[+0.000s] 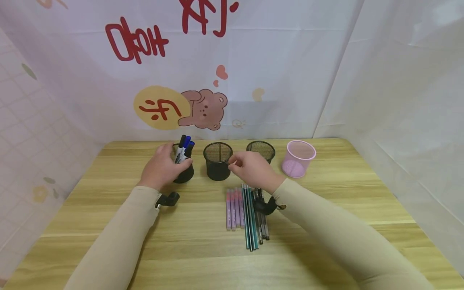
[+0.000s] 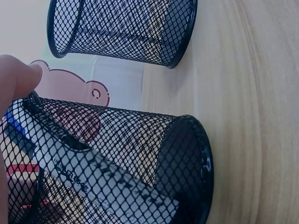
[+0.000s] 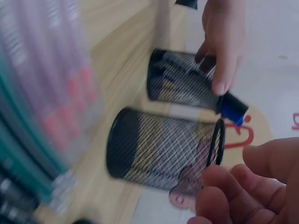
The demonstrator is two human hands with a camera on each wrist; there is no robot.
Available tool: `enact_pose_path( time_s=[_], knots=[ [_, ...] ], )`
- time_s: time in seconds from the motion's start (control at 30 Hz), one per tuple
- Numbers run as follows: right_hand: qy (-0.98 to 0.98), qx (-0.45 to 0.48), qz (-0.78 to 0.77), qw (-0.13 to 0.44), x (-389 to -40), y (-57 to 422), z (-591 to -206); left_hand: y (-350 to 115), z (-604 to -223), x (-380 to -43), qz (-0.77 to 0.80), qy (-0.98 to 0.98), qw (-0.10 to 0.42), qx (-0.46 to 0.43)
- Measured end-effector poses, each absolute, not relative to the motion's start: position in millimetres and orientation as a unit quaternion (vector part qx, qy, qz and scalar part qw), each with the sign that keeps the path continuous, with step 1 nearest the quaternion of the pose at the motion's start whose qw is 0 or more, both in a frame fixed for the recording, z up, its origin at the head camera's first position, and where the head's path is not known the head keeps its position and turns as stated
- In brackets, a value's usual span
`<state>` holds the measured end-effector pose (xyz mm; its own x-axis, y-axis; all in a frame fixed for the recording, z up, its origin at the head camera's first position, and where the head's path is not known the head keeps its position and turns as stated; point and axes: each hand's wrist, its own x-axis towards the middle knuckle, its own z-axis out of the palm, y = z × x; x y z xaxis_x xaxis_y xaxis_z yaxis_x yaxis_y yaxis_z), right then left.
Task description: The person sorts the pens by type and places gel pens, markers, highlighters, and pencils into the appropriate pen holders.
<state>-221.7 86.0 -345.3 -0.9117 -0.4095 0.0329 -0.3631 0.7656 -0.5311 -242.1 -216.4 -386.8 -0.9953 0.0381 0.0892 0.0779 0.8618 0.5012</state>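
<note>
My left hand (image 1: pixel 159 167) holds the leftmost black mesh pen cup (image 1: pixel 185 175) near its rim. Several markers (image 1: pixel 185 147) with black and blue caps stand tilted in that cup; a white marker barrel (image 2: pixel 93 175) shows through the mesh in the left wrist view. At the right rim of the second black mesh cup (image 1: pixel 218 166) is my right hand (image 1: pixel 255 171), fingers loosely bent and thumb apart from them. Nothing shows between them in the right wrist view. Whether a fingertip touches that rim is hard to tell. Behind this hand, the third black mesh cup (image 1: pixel 264 150) is partly hidden.
A pink mesh cup (image 1: pixel 297 163) stands at the right end of the row. Purple pens with pink ends (image 1: pixel 233 209), teal pencils (image 1: pixel 250 221) and dark clear-barrelled pens (image 1: pixel 264 225) lie side by side on the wooden table (image 1: pixel 188 257). A printed cloth (image 1: pixel 290 60) hangs behind.
</note>
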Motion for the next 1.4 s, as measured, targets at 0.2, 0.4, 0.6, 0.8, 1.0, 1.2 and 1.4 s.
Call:
enact_pose_path(
  time_s=[0.2,0.4,0.6,0.8,1.0,1.2,1.4],
  knots=[
    [0.944,-0.199,-0.255,0.063,-223,113,-350,-216,-385,-242,-0.257,-0.965,0.035,-0.026],
    [0.951,-0.213,-0.204,0.094,-223,134,-357,-215,-385,-242,-0.256,-0.966,0.035,-0.021],
    [0.954,-0.227,-0.148,0.129,-224,150,-365,-215,-386,-243,-0.253,-0.966,0.039,-0.023],
    [0.951,-0.222,-0.115,0.182,-222,159,-369,-214,-385,-243,-0.253,-0.966,0.037,-0.02],
    [0.946,-0.22,-0.117,0.207,-222,162,-375,-213,-383,-241,-0.253,-0.967,0.031,-0.021],
    [0.939,-0.21,-0.143,0.232,-225,165,-387,-213,-383,-242,-0.247,-0.968,0.023,-0.023],
    [0.924,-0.187,-0.196,0.271,-227,167,-391,-216,-379,-242,-0.234,-0.972,0.004,-0.034]
  ],
)
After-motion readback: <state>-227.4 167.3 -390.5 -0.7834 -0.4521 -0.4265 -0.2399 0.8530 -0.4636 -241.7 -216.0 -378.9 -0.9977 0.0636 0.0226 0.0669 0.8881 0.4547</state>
